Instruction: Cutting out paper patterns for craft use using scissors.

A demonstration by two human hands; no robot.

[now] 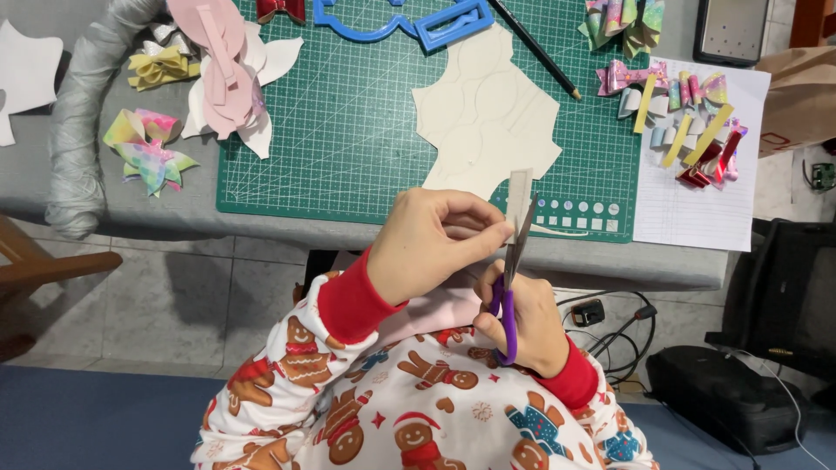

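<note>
Left hand pinching narrow pale strip, long axis upright, above table edge. Right hand clenched on purple scissors, blades pointing up along strip's right side, touching. Green cutting mat beyond.

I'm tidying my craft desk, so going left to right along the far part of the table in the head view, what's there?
Yellow bow → pink cut-out shapes → blue plastic template → pencil → pastel bow → dark tablet → brown paper bag.
</note>
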